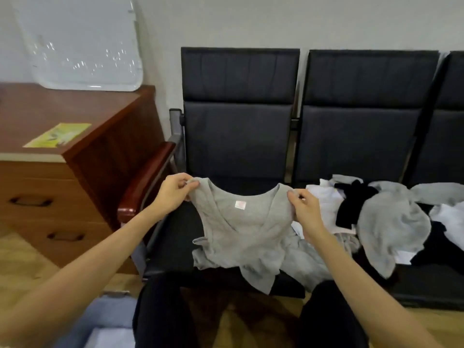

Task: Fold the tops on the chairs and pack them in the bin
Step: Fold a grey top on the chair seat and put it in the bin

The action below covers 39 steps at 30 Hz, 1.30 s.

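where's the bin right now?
Head view, bottom left: the bin sits on the floor beside the person's left knee, in front of the wooden cabinet, mostly hidden under the left forearm.

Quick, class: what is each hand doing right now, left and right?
Left hand: pinching one shoulder of the grey top.
Right hand: pinching the other shoulder of the same top.
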Each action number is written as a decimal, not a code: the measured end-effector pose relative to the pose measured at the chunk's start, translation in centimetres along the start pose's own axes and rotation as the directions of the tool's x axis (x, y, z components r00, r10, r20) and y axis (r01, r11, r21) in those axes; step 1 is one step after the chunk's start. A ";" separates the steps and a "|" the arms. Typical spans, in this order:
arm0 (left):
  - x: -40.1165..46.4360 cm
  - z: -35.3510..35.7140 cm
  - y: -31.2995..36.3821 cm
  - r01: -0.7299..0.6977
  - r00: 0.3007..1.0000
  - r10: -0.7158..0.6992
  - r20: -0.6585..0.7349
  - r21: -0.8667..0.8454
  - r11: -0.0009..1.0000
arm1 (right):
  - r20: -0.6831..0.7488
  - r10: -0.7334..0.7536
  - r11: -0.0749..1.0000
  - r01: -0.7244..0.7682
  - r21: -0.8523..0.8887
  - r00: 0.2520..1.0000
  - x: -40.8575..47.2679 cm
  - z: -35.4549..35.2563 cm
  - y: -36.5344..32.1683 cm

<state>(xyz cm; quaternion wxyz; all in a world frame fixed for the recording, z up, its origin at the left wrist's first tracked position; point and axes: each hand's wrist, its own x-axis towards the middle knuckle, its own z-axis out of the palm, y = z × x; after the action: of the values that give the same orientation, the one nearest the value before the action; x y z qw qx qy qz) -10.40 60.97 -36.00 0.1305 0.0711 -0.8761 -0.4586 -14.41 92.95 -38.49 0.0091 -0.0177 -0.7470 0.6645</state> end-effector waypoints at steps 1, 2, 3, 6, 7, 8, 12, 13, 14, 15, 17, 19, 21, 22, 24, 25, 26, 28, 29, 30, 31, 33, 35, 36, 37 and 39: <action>-0.3 0.5 -1.3 0.005 0.997 -0.009 0.076 0.050 0.999 | 0.002 0.029 0.999 -0.029 -0.017 1.000 0.1 0.1 1.7; -0.5 1.0 -2.5 -0.004 0.988 -0.012 0.153 0.104 0.995 | 0.005 0.042 0.998 -0.042 -0.036 0.999 0.2 0.1 3.1; -0.5 1.4 -3.5 -0.025 0.974 -0.010 0.228 0.149 0.989 | 0.008 0.039 0.997 -0.038 -0.061 0.999 0.5 0.1 4.3; 1.0 2.8 -5.8 -0.072 0.945 -0.018 0.328 0.260 0.963 | 0.033 -0.030 0.978 0.036 -0.207 0.999 2.3 0.3 6.9; 1.9 3.3 -6.2 -0.069 0.952 -0.018 0.306 0.273 0.960 | 0.044 -0.050 0.965 0.060 -0.254 0.998 3.5 0.5 7.2; 3.0 3.9 -6.4 -0.044 0.965 -0.026 0.260 0.261 0.964 | 0.054 -0.067 0.956 0.080 -0.282 0.996 4.8 0.8 7.1; 9.5 5.9 -5.0 0.149 0.989 -0.150 0.004 -0.091 0.985 | 0.001 -0.152 0.965 0.149 -0.216 0.988 12.0 2.7 5.0; 11.4 6.3 -4.3 0.163 0.984 -0.174 -0.046 -0.190 0.968 | -0.030 -0.166 0.970 0.158 -0.186 0.986 14.0 3.3 4.2; 13.4 6.7 -3.8 0.163 0.976 -0.196 -0.095 -0.277 0.947 | -0.057 -0.178 0.973 0.167 -0.161 0.982 16.0 4.0 3.4; 15.5 7.2 -3.2 0.159 0.966 -0.217 -0.140 -0.337 0.928 | -0.079 -0.186 0.975 0.173 -0.140 0.979 18.0 4.6 2.8; 19.5 8.1 -2.3 0.136 0.950 -0.226 -0.216 -0.364 0.921 | -0.121 -0.198 0.977 0.185 -0.109 0.973 21.7 5.9 2.1; 23.2 9.2 -2.0 0.107 0.944 -0.206 -0.256 -0.352 0.930 | -0.152 -0.212 0.975 0.197 -0.105 0.965 25.1 7.3 2.1; 26.5 10.4 -2.5 0.099 0.945 -0.190 -0.264 -0.321 0.942 | -0.157 -0.206 0.974 0.186 -0.130 0.966 28.0 8.6 2.9; 27.8 11.0 -3.2 0.114 0.949 -0.192 -0.249 -0.296 0.948 | -0.144 -0.172 0.979 0.153 -0.135 0.974 29.2 9.1 3.7; 29.2 12.4 -5.6 0.181 0.966 -0.216 -0.141 -0.227 0.957 | -0.078 -0.045 0.987 0.032 -0.158 0.996 30.9 10.0 6.0; 29.3 13.2 -7.3 0.235 0.965 -0.251 -0.073 -0.183 0.955 | -0.031 0.050 0.981 -0.055 -0.184 0.998 31.2 10.2 7.5; 28.8 13.9 -8.9 0.289 0.956 -0.294 -0.022 -0.124 0.949 | 0.011 0.144 0.967 -0.138 -0.216 0.989 31.1 10.2 9.2; 26.6 15.0 -12.0 0.356 0.934 -0.356 0.023 0.001 0.934 | 0.064 0.274 0.918 -0.241 -0.315 0.960 29.6 9.8 12.3; 25.2 15.3 -13.4 0.365 0.930 -0.367 0.028 0.063 0.929 | 0.074 0.295 0.892 -0.247 -0.378 0.953 28.3 9.3 13.5; 23.7 15.5 -14.7 0.372 0.925 -0.379 0.034 0.123 0.920 | 0.080 0.289 0.868 -0.226 -0.442 0.954 27.1 8.8 14.5; 22.2 15.6 -16.0 0.387 0.917 -0.398 0.037 0.173 0.906 | 0.083 0.272 0.835 -0.192 -0.515 0.959 25.7 8.2 15.3; 19.4 15.3 -18.5 0.437 0.891 -0.454 0.013 0.248 0.865 | 0.110 0.236 0.776 -0.119 -0.619 0.966 22.9 6.8 16.5; 16.9 14.8 -20.6 0.479 0.873 -0.483 -0.058 0.283 0.831 | 0.129 0.185 0.740 -0.052 -0.671 0.974 20.6 5.6 17.4; 15.9 14.6 -21.4 0.498 0.865 -0.491 -0.100 0.287 0.818 | 0.115 0.155 0.728 -0.034 -0.684 0.981 19.7 5.1 17.9; 15.0 14.4 -21.9 0.514 0.857 -0.496 -0.138 0.286 0.809 | 0.101 0.129 0.724 -0.024 -0.689 0.986 18.9 4.6 18.3; 13.7 14.4 -22.2 0.522 0.853 -0.494 -0.168 0.280 0.806 | 0.101 0.133 0.718 -0.025 -0.696 0.986 17.3 4.2 18.6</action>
<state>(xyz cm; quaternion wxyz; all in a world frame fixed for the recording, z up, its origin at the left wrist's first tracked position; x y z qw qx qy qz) -27.65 56.29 -59.85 0.0280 0.3428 -0.8801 -0.3273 -31.63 91.62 -57.63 -0.0804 -0.0039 -0.9381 0.3367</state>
